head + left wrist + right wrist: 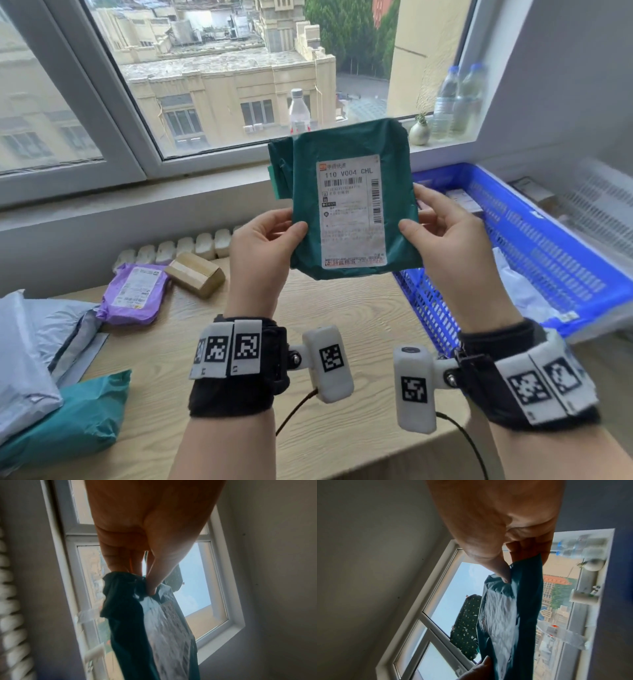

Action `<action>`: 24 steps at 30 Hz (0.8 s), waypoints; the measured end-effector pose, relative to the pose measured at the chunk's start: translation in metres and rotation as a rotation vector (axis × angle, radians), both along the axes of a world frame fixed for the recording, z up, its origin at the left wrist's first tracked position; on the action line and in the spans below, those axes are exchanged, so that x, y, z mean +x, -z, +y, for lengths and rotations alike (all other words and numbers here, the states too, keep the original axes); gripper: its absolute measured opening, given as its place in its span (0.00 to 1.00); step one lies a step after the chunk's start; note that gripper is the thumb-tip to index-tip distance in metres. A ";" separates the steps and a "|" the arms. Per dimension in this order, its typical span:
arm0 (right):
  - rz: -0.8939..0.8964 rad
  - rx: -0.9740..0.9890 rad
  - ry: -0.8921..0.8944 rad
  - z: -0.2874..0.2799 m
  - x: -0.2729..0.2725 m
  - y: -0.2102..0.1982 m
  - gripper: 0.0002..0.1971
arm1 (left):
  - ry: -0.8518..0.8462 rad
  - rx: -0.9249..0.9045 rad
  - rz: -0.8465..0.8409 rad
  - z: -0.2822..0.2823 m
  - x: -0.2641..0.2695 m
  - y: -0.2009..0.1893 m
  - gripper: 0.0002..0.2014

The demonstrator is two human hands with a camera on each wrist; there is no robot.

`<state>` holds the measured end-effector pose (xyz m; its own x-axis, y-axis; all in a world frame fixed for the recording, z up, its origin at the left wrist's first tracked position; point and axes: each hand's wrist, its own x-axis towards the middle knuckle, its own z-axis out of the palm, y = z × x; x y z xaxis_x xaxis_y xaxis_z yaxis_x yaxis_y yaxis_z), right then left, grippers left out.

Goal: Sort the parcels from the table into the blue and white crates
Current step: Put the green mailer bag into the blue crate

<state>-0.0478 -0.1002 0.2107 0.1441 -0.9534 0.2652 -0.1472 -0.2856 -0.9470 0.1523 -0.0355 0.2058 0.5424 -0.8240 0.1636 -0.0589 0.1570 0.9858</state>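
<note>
A dark green parcel [349, 202] with a white shipping label facing me is held upright in the air above the wooden table [342, 308]. My left hand [270, 236] pinches its lower left edge and my right hand [435, 229] pinches its right edge. In the left wrist view the thumb and fingers of the left hand [145, 580] clamp the crumpled green parcel [137, 622]. In the right wrist view the right hand [513, 566] pinches the green parcel [513, 608]. The blue crate [534, 246] stands to the right; the white crate [603, 205] lies beyond it.
On the table's left lie a purple parcel [132, 294], a small cardboard box [195, 274], grey mailers [30, 346] and a teal parcel [75, 421]. Water bottles [459, 99] and a small vase [419, 132] stand on the window sill. A radiator [191, 248] runs beneath it.
</note>
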 end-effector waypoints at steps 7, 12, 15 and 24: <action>0.134 0.094 0.121 0.005 -0.034 0.032 0.24 | 0.123 0.114 0.035 -0.026 -0.028 0.036 0.10; 0.205 0.201 0.209 0.003 -0.078 0.049 0.23 | 0.218 0.234 0.012 -0.047 -0.070 0.059 0.08; 0.244 0.256 0.218 -0.009 -0.108 0.060 0.21 | 0.237 0.319 -0.016 -0.065 -0.103 0.070 0.07; 0.379 0.302 0.226 -0.082 -0.239 0.087 0.24 | 0.166 0.392 -0.038 -0.138 -0.237 0.110 0.09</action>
<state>-0.2873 -0.1817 0.1238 -0.0411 -0.9975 -0.0571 -0.5211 0.0702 -0.8506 -0.0847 -0.1733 0.0961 0.3971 -0.9033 -0.1623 -0.1017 -0.2191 0.9704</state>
